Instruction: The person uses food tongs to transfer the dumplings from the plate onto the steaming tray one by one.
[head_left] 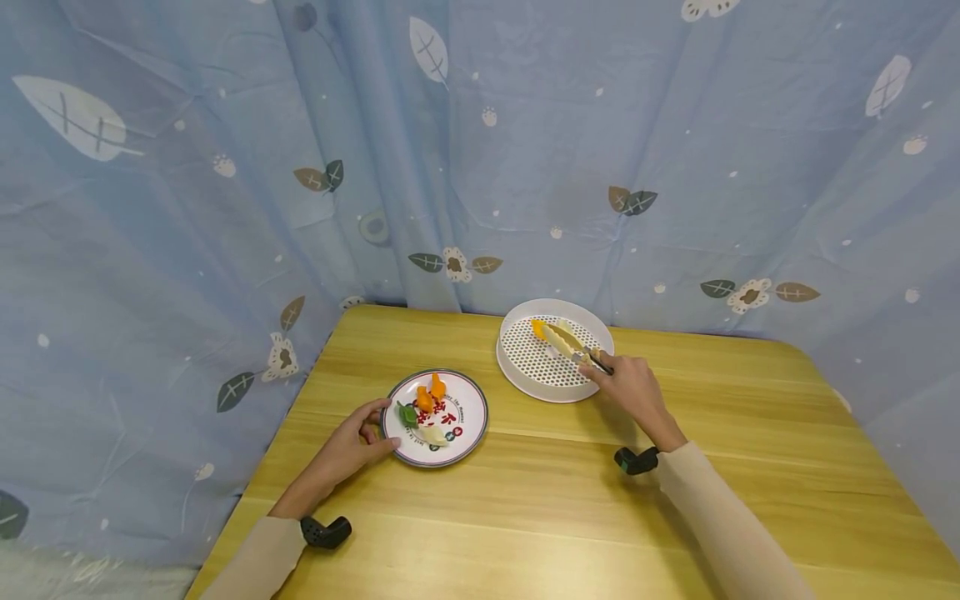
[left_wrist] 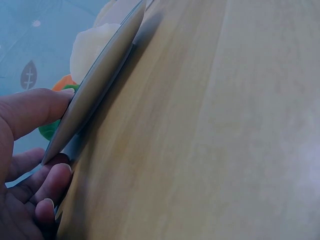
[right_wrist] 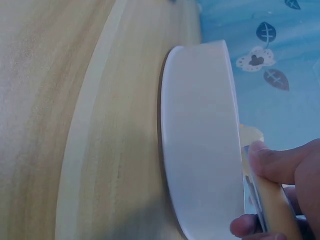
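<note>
My left hand (head_left: 352, 444) holds the left rim of a white plate (head_left: 468, 421), thumb over the edge and fingers at its underside in the left wrist view. On the plate lie two orange pieces (head_left: 425, 400), a green piece (head_left: 407, 415) and a pale, whitish piece (head_left: 433, 435). My right hand (head_left: 630, 385) grips tongs (head_left: 573, 348) with beige tips, reaching into a round white perforated basket (head_left: 517, 379). Beside the tips is another orange piece (head_left: 537, 328); whether they clasp it I cannot tell. A pale piece (head_left: 564, 324) lies behind the tongs.
Plate and basket stand apart on a wooden table (head_left: 480, 517), the basket near its back edge. A blue curtain (head_left: 525, 167) with leaf prints hangs behind and to the sides. Each wrist wears a black device (head_left: 326, 532).
</note>
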